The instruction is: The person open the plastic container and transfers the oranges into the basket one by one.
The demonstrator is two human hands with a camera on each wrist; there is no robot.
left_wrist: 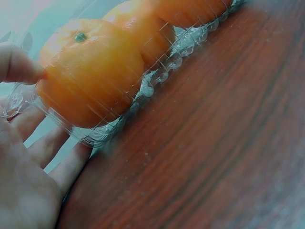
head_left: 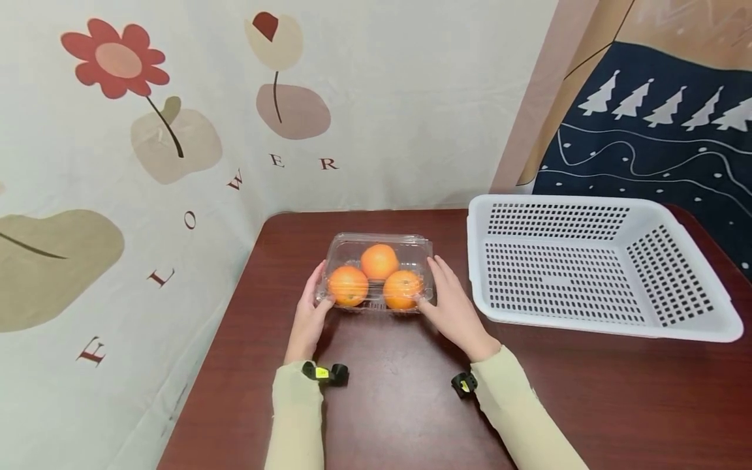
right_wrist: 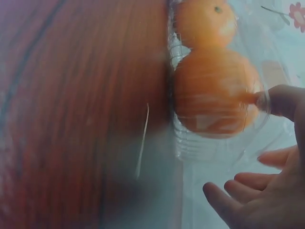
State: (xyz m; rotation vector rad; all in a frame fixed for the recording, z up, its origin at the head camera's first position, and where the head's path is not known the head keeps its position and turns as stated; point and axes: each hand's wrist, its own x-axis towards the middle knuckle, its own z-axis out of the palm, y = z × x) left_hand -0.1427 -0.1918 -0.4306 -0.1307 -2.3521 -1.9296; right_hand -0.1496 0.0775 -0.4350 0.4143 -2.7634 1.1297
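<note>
A clear plastic clamshell box (head_left: 376, 304) sits on the table with three oranges inside: one at the back (head_left: 379, 262), one at front left (head_left: 348, 286) and one at front right (head_left: 403, 290). Its transparent lid covers them. My left hand (head_left: 308, 320) grips the box's left end, thumb at the front rim and fingers along the side, as the left wrist view also shows. At the right end is my right hand (head_left: 455, 313). Its thumb (right_wrist: 281, 100) touches the rim beside an orange, while the other fingers (right_wrist: 238, 191) extend loosely by the side wall.
A white perforated plastic basket (head_left: 552, 316) stands to the right of the box on the dark red-brown table (head_left: 393, 405). A printed cloth (head_left: 411, 98) hangs behind and along the left edge. Each wrist wears a black strap camera (head_left: 326, 373).
</note>
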